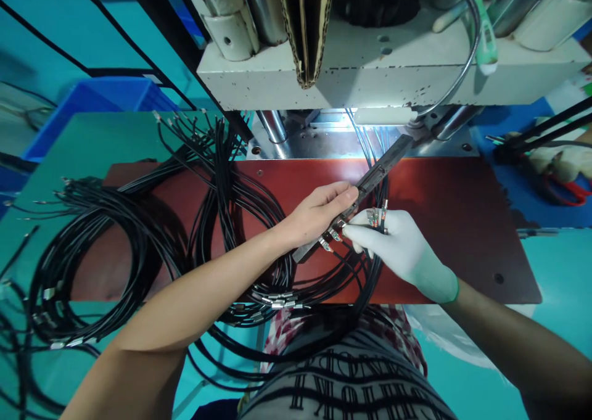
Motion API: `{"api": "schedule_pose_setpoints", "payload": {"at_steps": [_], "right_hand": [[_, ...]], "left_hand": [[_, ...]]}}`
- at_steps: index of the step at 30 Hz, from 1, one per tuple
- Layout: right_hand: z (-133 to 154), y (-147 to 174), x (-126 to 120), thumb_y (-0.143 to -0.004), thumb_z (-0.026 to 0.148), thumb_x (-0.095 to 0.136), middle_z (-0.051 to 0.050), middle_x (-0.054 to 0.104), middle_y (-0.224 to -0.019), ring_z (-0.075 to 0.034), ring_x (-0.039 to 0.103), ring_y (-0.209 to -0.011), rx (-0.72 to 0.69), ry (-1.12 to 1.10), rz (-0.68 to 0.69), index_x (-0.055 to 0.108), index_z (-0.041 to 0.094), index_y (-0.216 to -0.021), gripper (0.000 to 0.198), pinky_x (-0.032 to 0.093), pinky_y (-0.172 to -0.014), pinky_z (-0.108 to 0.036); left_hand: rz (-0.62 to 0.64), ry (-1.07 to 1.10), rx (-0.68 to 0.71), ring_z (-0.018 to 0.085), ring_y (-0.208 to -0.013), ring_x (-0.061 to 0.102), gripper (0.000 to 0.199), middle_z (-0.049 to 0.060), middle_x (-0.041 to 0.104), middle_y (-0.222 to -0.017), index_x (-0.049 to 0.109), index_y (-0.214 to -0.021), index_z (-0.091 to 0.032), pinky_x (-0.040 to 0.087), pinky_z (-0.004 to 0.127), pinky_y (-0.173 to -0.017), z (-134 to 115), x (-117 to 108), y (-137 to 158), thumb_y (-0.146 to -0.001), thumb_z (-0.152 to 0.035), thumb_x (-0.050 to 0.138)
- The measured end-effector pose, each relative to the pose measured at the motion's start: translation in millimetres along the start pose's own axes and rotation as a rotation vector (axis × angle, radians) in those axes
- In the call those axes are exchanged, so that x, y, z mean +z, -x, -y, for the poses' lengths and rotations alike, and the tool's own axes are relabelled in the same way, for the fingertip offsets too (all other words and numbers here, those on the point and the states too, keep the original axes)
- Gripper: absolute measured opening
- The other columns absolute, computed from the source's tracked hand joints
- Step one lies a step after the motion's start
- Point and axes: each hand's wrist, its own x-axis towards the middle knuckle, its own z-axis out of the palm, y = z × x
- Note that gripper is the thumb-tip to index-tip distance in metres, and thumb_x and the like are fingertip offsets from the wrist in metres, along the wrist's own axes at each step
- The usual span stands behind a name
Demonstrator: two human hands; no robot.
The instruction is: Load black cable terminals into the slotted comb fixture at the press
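Faces a red-brown board (444, 241) in front of a white press (393, 87), with a green tabletop (115, 137) to the left. Looks down first past a grey printed shirt (351, 401) and some checkered cloth (409, 340), with black cables (300, 353) draped across. Next, has a big cable coil (50, 253) on the left and a second coil (272, 210) nearer the middle, with silver pieces (280, 301) bunched at the near edge of the board. Pinches a cable end (341, 224) with the white-gloved right hand (402, 247), thumb against fingertips, at the near side of a metal bar (388, 161); also clasps other cable ends (383, 213) among the fingers, pointing upward. Grips the metal bar with the bare left hand (319, 213), thumb pressed on top, fingers curled round the far side. Holds it slantwise over the board; cannot tell whether touching. Has more silver ends (326, 245) along its near edge. Beyond, shows a shiny metal base (319, 145) and pale wires (363, 137). Farther still, includes folded cardboard (305, 56) against the press, plus a blue bin (106, 93) at upper left.
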Motion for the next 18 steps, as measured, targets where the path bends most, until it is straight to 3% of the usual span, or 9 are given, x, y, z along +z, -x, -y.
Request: {"api": "schedule_pose_setpoints", "payload": {"at_steps": [10,18], "right_hand": [[0.4,-1.9,-3.5,-0.089,0.019,0.058,0.006,0.054,-0.056,-0.005,0.047,-0.053,-0.032,-0.023,0.085,0.055,0.016,-0.058,0.031,0.036,-0.053,-0.020],[-7.4,-1.4,-0.8,-0.089,0.019,0.055,0.005,0.054,-0.060,-0.007,0.048,-0.060,-0.018,0.029,0.097,0.057,0.015,-0.064,0.025,0.037,-0.057,-0.021]], "left_hand": [[0.012,0.002,-0.018,0.006,-0.056,0.042,0.033,-0.004,0.043,-0.065,0.047,-0.075,-0.016,0.038,0.019,-0.055,0.3,2.7,0.2,-0.097,-0.041,0.044],[-0.052,-0.541,0.158,0.007,-0.057,0.037,0.034,-0.005,0.039,-0.063,0.037,-0.074,-0.018,0.030,0.022,-0.054,-0.9,4.3,5.6,-0.098,-0.042,0.043]]}}
